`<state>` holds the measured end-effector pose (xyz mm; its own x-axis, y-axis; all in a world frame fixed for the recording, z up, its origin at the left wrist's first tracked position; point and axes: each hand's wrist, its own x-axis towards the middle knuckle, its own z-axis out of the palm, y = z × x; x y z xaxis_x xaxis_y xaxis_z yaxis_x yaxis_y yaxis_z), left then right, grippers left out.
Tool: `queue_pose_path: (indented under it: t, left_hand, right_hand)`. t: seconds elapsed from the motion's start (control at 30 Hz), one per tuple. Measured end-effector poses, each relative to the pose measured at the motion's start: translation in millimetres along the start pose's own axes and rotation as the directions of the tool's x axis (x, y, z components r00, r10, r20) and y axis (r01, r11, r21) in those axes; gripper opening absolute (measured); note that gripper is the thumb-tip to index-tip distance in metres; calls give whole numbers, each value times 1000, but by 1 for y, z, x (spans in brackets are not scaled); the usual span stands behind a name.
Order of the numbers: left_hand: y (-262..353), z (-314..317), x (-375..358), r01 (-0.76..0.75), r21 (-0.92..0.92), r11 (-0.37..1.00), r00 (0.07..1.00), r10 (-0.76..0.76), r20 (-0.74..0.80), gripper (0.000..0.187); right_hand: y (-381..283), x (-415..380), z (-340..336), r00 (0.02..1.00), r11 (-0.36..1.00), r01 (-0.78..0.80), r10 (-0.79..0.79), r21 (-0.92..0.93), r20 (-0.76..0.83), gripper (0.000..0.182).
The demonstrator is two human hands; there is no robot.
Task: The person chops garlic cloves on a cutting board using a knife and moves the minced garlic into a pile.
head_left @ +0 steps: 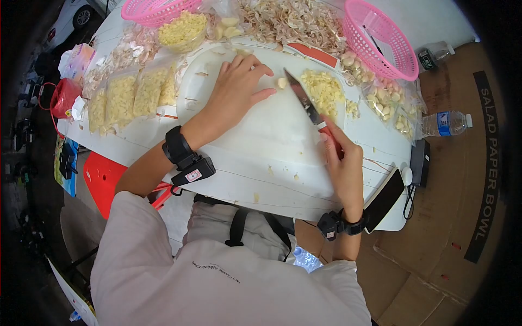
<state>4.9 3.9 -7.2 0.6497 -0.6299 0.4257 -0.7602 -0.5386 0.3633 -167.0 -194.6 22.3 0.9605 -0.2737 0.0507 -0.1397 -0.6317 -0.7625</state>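
My right hand [342, 154] grips a knife [304, 100] by its red handle, the dark blade slanting up and left over a white cutting board [255, 130]. Just left of the blade tip lies a small garlic piece [282, 82]. Over the board's left part is my left hand [239, 86], fingers spread, thumb pointing toward that piece but apart from it. A pile of chopped garlic [323, 92] sits to the right of the blade, with some bits beside it on the board.
Bags of chopped garlic [122, 98] lie at the left, near a heaped bowl [184, 31]. Garlic skins [293, 22] cover the back. A pink basket [380, 41], bagged cloves [383, 100], a water bottle [446, 124] and a phone [384, 200] are at the right.
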Motion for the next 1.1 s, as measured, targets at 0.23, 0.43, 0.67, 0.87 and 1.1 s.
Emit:
queue_pose_path:
  t: [0.23, 0.43, 0.67, 0.87, 1.1]
  left_hand:
    - [3, 2, 3, -107, -197, 974, 993, 115, 28, 27]
    - [6, 2, 5, -96, -240, 966, 992, 112, 52, 20]
    - [2, 3, 5, -141, -230, 963, 986, 157, 51, 24]
    - [5, 2, 5, -52, -277, 959, 994, 77, 78, 23]
    - [-4, 11, -2, -128, -92, 988, 990, 132, 38, 34]
  right_hand:
    - [2, 2, -1, 989, 996, -50, 59, 70, -137, 35]
    - [4, 3, 0, 991, 997, -33, 41, 67, -126, 35]
    - [-1, 3, -1, 994, 998, -48, 52, 45, -98, 36]
    - [2, 3, -1, 994, 998, -39, 44, 51, -102, 36]
    - [0, 3, -1, 994, 997, -51, 56, 52, -93, 37]
